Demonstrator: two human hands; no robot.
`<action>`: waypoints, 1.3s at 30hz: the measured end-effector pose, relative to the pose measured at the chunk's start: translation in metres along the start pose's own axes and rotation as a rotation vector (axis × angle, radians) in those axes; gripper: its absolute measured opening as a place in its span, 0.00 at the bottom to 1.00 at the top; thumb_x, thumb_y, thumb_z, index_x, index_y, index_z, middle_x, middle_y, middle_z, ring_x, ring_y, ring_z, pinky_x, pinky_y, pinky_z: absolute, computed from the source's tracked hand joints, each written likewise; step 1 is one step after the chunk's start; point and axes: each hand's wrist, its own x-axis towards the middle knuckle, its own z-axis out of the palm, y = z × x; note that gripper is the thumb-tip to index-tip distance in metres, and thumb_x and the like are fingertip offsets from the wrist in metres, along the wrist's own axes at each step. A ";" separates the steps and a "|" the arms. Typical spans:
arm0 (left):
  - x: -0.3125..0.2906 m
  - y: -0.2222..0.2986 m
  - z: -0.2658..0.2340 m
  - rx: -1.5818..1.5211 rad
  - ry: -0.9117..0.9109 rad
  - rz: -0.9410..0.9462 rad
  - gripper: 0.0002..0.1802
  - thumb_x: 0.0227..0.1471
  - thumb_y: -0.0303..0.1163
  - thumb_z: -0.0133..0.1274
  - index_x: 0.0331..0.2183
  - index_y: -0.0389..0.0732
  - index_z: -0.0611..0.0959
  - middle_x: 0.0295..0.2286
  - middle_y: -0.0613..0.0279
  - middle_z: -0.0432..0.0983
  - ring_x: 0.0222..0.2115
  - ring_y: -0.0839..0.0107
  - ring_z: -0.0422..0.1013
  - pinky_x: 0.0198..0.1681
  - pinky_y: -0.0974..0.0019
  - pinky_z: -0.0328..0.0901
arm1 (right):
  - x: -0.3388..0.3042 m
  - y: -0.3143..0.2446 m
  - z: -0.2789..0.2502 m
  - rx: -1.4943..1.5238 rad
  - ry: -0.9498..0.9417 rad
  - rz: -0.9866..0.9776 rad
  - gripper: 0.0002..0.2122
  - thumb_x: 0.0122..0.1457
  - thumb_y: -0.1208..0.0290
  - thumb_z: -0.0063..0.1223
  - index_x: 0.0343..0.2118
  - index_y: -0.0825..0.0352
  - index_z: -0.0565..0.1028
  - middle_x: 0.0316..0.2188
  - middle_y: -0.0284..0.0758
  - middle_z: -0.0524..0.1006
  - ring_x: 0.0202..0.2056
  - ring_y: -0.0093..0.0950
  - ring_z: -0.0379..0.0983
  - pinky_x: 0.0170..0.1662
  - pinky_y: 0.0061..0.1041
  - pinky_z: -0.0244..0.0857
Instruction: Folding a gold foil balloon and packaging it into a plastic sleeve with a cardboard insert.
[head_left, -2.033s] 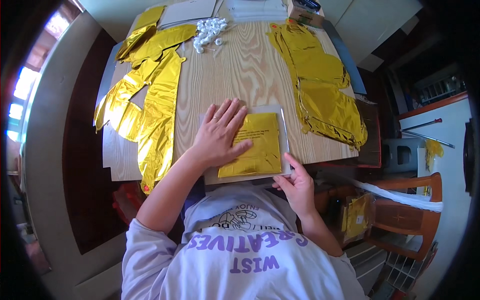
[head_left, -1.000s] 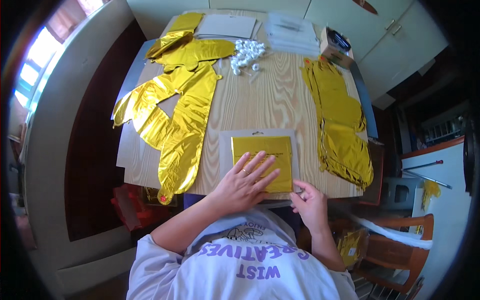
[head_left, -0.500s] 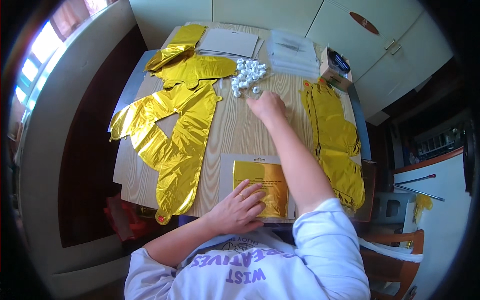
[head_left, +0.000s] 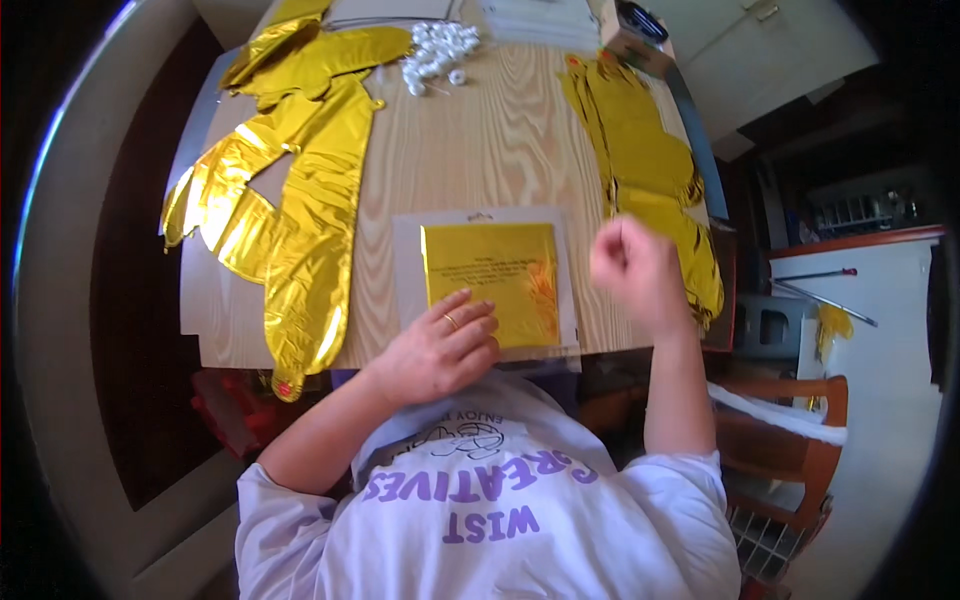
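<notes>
A folded gold foil balloon (head_left: 500, 285) lies flat against a pale backing card (head_left: 410, 270), at the table's near edge in front of me. My left hand (head_left: 440, 345) rests on its lower left part, fingers spread loosely over the foil and gripping nothing. Above the wood, right of the card, my right hand (head_left: 640, 270) is raised with its fingers curled into a fist. Whatever it may hold is hidden inside the fingers. Behind it lies a pile of long gold foil balloons (head_left: 645, 150). Small white rolls (head_left: 440, 50) are heaped at the far middle, one slightly apart.
More gold foil balloons (head_left: 325, 190) spread over the left side, one reaching past the near edge. Along the far side are grey cards (head_left: 385, 8), clear plastic sleeves (head_left: 545, 18) and a cardboard box (head_left: 632, 50) with a dark item. A wooden chair (head_left: 815, 460) stands at right.
My right hand has drawn back from the white rolls toward me and to the right, now closed. My left hand stays on the folded balloon. The whole view has tilted downward.
</notes>
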 end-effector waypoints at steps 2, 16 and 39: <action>-0.002 -0.001 -0.002 0.029 0.000 -0.003 0.11 0.44 0.27 0.63 0.32 0.39 0.80 0.39 0.55 0.77 0.47 0.55 0.76 0.56 0.46 0.68 | -0.055 -0.001 0.001 -0.055 -0.066 -0.203 0.05 0.51 0.80 0.58 0.28 0.66 0.73 0.22 0.36 0.75 0.23 0.30 0.75 0.28 0.27 0.69; -0.001 0.002 0.005 0.017 0.021 0.012 0.15 0.45 0.24 0.66 0.36 0.37 0.79 0.40 0.55 0.77 0.46 0.56 0.77 0.56 0.49 0.69 | -0.124 0.029 0.072 -0.472 0.348 -0.276 0.07 0.54 0.79 0.60 0.33 0.65 0.72 0.24 0.38 0.69 0.26 0.38 0.71 0.30 0.35 0.67; 0.013 0.004 -0.006 0.016 -0.108 -0.027 0.12 0.45 0.29 0.66 0.32 0.38 0.81 0.35 0.58 0.76 0.44 0.58 0.76 0.54 0.50 0.70 | -0.110 0.063 0.039 -0.320 0.136 -0.444 0.17 0.47 0.73 0.69 0.41 0.64 0.79 0.38 0.33 0.75 0.36 0.34 0.72 0.41 0.34 0.65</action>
